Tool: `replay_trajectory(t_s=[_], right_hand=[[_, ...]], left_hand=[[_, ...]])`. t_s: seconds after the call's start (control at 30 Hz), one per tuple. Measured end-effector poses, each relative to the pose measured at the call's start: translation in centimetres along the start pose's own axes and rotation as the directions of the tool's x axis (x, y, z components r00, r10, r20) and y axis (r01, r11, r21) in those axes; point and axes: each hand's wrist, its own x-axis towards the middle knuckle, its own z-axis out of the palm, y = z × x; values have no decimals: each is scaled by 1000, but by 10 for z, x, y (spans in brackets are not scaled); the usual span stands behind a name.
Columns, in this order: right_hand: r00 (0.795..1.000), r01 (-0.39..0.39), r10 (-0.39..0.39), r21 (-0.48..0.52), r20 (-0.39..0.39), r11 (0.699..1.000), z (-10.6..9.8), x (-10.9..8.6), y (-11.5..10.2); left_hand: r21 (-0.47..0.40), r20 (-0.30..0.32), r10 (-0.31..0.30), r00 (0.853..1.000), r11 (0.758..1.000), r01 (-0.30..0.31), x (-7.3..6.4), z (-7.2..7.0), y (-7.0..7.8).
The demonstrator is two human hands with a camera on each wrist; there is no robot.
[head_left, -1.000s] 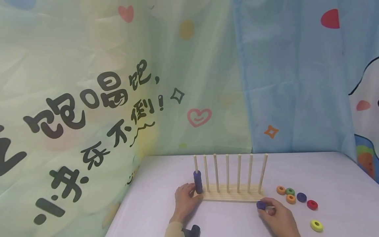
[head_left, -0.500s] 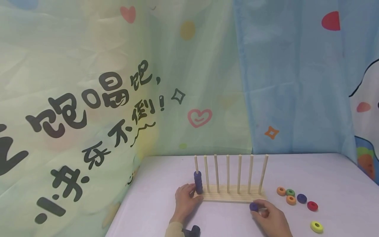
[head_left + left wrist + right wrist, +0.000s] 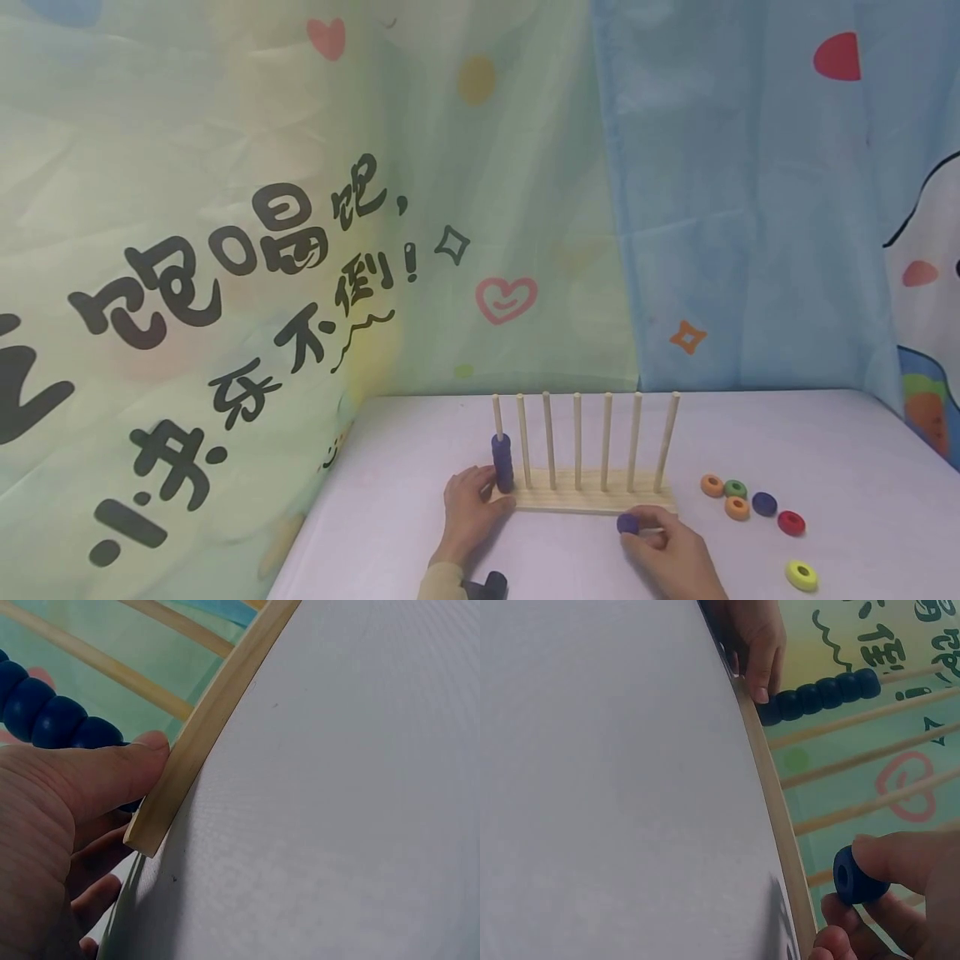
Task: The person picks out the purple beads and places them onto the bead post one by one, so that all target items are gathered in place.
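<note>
A wooden peg rack [image 3: 592, 492] with a row of upright pegs stands on the table. Blue beads [image 3: 502, 463] are stacked on its leftmost peg. My left hand [image 3: 468, 504] grips the left end of the base, thumb on the front edge, as the left wrist view shows with the thumb [image 3: 112, 772] beside the lowest beads. Between thumb and fingers my right hand [image 3: 671, 546] pinches a loose blue bead [image 3: 853, 876], held in front of the rack's right half. Its hole shows in the right wrist view. The other pegs carry no beads.
Loose rings lie on the table right of the rack: orange ones [image 3: 737, 508], a green one [image 3: 736, 489], a blue one [image 3: 764, 503], a red one [image 3: 791, 523] and a yellow one [image 3: 802, 575]. A printed curtain [image 3: 525, 208] hangs behind the table.
My right hand has moved left along the front of the rack with the blue bead pinched in it. The left hand keeps its grip on the base.
</note>
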Motion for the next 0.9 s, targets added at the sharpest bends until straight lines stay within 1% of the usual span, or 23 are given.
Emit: replay_trajectory(t_s=[0.23,0.4,0.63,0.9], right_hand=[[1000,26,-26,3,-4,1000,3,-1,-8],[997,76,-76,8,-22,997,6,0,-19],[980,193,-190,61,-62,979,12,4,-34],[963,268,-264,97,-54,958,14,6,-49]], left_hand=[[-9,-2,15,1000,1000,-15,1,0,-2],[-2,8,24,1000,1000,-24,2,0,-4],[-4,13,37,999,999,-37,1,-1,-4],[26,0,72,997,997,-72,0,2,-6]])
